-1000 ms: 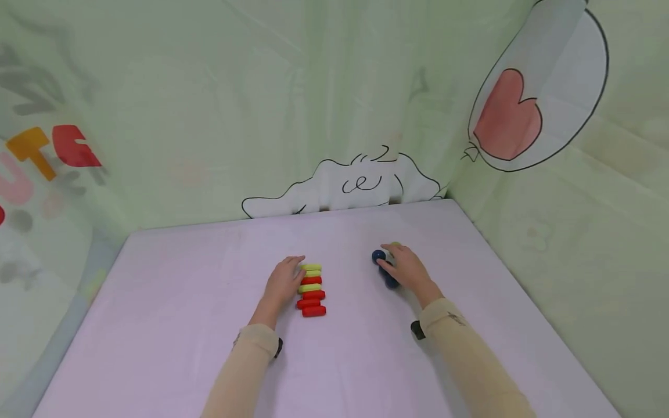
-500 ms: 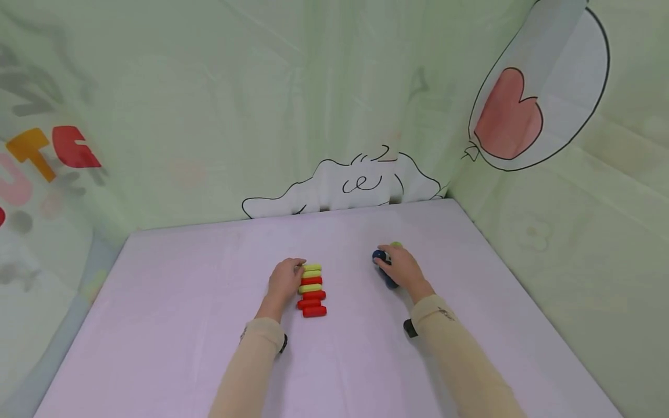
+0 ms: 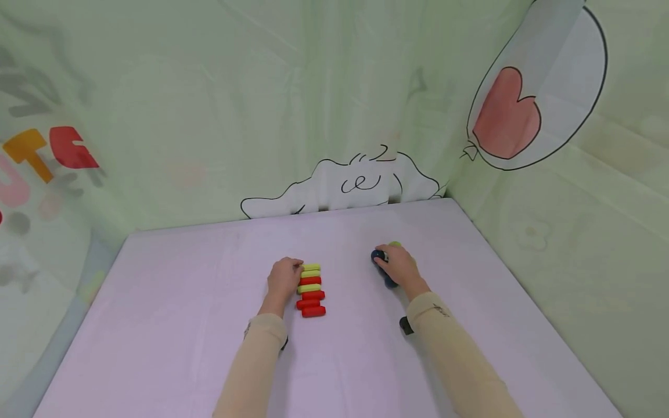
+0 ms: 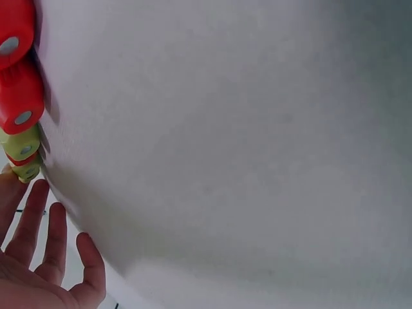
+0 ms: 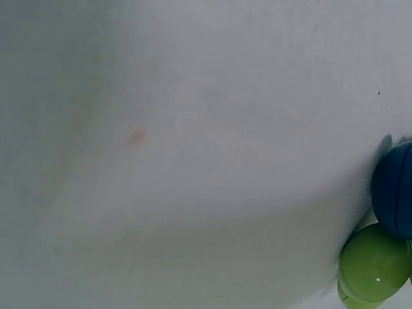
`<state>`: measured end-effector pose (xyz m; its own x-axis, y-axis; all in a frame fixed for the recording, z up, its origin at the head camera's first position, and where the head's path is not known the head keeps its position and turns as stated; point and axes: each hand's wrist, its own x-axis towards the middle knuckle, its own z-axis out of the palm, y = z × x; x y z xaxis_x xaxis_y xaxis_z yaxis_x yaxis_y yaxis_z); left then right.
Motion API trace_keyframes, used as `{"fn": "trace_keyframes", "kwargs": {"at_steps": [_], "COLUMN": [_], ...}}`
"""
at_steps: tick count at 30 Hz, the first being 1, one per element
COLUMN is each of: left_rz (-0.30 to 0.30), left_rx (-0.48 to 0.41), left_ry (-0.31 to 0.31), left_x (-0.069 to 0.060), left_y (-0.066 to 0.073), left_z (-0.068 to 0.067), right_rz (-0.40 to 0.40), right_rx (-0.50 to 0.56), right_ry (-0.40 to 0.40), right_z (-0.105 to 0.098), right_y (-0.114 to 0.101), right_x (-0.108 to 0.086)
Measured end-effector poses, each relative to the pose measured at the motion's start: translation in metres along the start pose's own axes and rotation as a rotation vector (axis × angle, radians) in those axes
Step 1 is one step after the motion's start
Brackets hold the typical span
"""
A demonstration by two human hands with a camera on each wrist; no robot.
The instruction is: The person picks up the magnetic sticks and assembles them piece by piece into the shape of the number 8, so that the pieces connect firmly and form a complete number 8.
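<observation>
On the pale table (image 3: 172,325), I see a row of sticks (image 3: 309,288), four red and three yellow, lying side by side. At the left of the row, by its far end, is the person's left hand (image 3: 283,278). It touches the row there, with some fingers held straight and spread. I cannot tell if its thumb and first finger pinch a stick.

Well to the right of the row is the right hand (image 3: 401,268), far from the left one. Its thumb and fingers hold a blue ball (image 3: 377,255), one on each side. Another dark ball (image 3: 390,283) sits right of the row too, closer to the person, and a green ball (image 3: 395,244) peeks out past the fingers.

Behind the row, a black line drawing (image 3: 360,191) is on the wall.
</observation>
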<state>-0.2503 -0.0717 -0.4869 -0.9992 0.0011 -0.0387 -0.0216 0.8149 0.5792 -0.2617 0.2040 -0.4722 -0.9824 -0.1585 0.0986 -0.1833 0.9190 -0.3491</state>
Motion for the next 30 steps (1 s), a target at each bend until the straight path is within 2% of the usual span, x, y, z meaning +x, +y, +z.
{"fn": "trace_keyframes", "kwargs": {"at_steps": [7,13,21,30], "left_rz": [-0.009,-0.024,-0.03,-0.025], "left_rx": [0.018,-0.005,-0.023,-0.022], "left_ry": [-0.021,-0.031,-0.009,0.025], "left_x": [0.0024,0.0015,-0.0013,-0.0006], "left_y": [0.0003,0.0015,0.0019,0.0005], "left_z": [-0.0007,-0.0027,-0.0053,-0.0027], "right_rz": [0.022,0.037,0.04,0.006], "right_rx": [0.002,0.021,0.046,0.082], "right_ry": [0.004,0.018,0.036,0.005], "right_z": [0.0,0.0025,0.004,0.0041], "right_y": [-0.0021,-0.0016,-0.001,-0.0069], "right_x": [0.0016,0.0017,0.0023,0.0044]}}
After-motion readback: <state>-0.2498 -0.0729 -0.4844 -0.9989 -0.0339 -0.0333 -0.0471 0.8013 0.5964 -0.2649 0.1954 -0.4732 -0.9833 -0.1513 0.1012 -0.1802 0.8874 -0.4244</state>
